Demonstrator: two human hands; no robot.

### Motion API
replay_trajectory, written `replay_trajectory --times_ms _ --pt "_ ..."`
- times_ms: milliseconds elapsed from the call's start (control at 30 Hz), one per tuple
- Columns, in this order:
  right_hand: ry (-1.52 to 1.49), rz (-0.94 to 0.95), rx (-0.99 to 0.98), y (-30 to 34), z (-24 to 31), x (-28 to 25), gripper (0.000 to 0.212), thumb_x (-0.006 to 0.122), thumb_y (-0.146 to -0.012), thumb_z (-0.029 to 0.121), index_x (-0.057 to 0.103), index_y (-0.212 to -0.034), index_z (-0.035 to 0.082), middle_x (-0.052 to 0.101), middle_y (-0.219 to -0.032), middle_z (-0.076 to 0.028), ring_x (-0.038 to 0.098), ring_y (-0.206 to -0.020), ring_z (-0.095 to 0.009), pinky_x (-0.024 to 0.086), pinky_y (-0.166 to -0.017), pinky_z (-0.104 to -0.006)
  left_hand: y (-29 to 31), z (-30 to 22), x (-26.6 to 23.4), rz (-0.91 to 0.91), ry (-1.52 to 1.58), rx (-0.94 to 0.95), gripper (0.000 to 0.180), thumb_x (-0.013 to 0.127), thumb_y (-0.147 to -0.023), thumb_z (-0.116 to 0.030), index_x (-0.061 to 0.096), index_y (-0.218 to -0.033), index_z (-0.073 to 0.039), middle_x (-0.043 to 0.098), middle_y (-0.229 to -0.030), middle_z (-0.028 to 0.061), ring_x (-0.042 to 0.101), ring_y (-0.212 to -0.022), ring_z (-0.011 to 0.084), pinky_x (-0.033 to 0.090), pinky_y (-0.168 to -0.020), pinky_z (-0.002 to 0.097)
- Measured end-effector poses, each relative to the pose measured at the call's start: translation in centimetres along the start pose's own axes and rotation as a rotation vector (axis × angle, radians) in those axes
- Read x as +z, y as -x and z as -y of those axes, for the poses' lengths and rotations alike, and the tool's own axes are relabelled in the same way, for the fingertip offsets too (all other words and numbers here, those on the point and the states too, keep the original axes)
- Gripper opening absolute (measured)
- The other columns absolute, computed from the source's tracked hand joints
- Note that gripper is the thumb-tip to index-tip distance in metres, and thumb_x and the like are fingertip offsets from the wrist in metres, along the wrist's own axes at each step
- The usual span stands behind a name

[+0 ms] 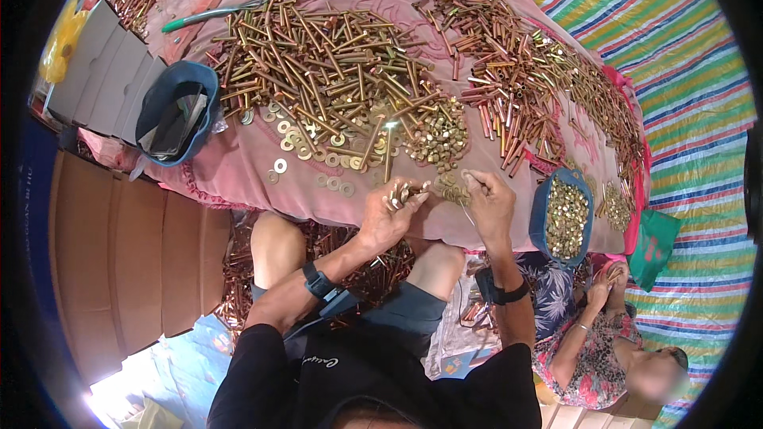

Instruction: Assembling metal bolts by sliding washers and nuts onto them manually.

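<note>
My left hand (pixel 387 221) is closed round a bundle of brass-coloured bolts, with ends poking out between the fingers and below the palm. To its right, over the table's near edge, my right hand (pixel 491 205) has thumb and forefinger pinched together; what they hold, if anything, is too small to name. Just left of those fingertips lies a small patch of washers (pixel 451 188). Beyond both hands are a heap of brass-coloured nuts (pixel 435 137), scattered flat washers (pixel 340 160) and a large pile of long bolts (pixel 310 63).
Metal sleeves (pixel 517 87) spread over the pink cloth (pixel 238 160) at right. A blue tub (pixel 537 218) of nuts stands near my right hand; another blue basin (pixel 151 115) sits at left. Cardboard boxes (pixel 131 246) line the left side. Another person (pixel 592 342) works at lower right.
</note>
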State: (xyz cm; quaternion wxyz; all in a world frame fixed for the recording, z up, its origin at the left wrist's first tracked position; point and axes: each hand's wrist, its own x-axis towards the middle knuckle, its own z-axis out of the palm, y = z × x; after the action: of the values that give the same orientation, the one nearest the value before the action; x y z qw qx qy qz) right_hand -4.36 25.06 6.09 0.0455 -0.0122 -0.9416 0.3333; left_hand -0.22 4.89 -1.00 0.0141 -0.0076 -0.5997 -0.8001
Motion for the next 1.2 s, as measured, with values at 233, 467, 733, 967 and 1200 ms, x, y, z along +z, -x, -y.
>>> replay_trajectory --times_ms 233,467,733,967,1200 --pt "0.112 0.001 -0.145 -3.2 -1.9 2.4 0.026 0.069 -0.092 0.027 0.076 -0.105 0.007 0.073 -0.093 -0.016 0.071 -0.085 -0.033 0.054 -0.077 -0.0399 0.0 -0.6 0.0 0.006 -0.027 0.002 0.011 0.069 -0.097 -0.002 0.064 -0.107 0.001 0.068 -0.09 -0.0002 0.061 -0.084 0.0062 0.051 -0.074 0.023" --pt "-0.113 0.155 -0.089 -3.5 -2.3 1.8 0.027 0.071 -0.091 0.025 0.076 -0.105 0.003 0.074 -0.085 -0.011 0.07 -0.074 -0.021 0.053 -0.067 -0.033 -0.1 -1.1 0.3 0.015 0.053 -0.055 0.013 0.069 -0.097 -0.002 0.065 -0.108 0.002 0.068 -0.09 0.0011 0.062 -0.085 0.0064 0.052 -0.074 0.0231" --pt "-0.545 0.409 0.07 0.2 3.5 0.1 0.032 0.07 -0.096 0.025 0.072 -0.12 0.003 0.071 -0.082 -0.005 0.064 -0.066 -0.008 0.05 -0.061 -0.023 -0.1 -1.0 -0.1 0.033 0.033 -0.001 0.016 0.069 -0.097 -0.003 0.066 -0.111 0.003 0.071 -0.092 0.0034 0.063 -0.082 0.0073 0.053 -0.072 0.0238" --pt "-0.393 0.194 -0.376 0.7 3.7 1.8 0.024 0.071 -0.094 0.012 0.069 -0.112 -0.005 0.071 -0.086 -0.009 0.066 -0.065 -0.011 0.05 -0.055 -0.0232 0.1 -1.3 0.3 0.017 0.086 -0.013 0.011 0.063 -0.095 0.003 0.067 -0.105 0.003 0.068 -0.085 0.0035 0.058 -0.078 0.0071 0.049 -0.065 0.0261" --pt "-0.227 0.036 -0.471 1.6 6.3 1.5 0.014 0.075 -0.089 0.004 0.069 -0.099 -0.003 0.068 -0.079 -0.007 0.068 -0.066 -0.012 0.052 -0.057 -0.0252 0.1 -0.2 0.1 0.003 0.017 0.076 0.008 0.063 -0.094 0.003 0.066 -0.101 0.001 0.065 -0.079 0.0033 0.058 -0.075 0.0071 0.05 -0.063 0.0271"
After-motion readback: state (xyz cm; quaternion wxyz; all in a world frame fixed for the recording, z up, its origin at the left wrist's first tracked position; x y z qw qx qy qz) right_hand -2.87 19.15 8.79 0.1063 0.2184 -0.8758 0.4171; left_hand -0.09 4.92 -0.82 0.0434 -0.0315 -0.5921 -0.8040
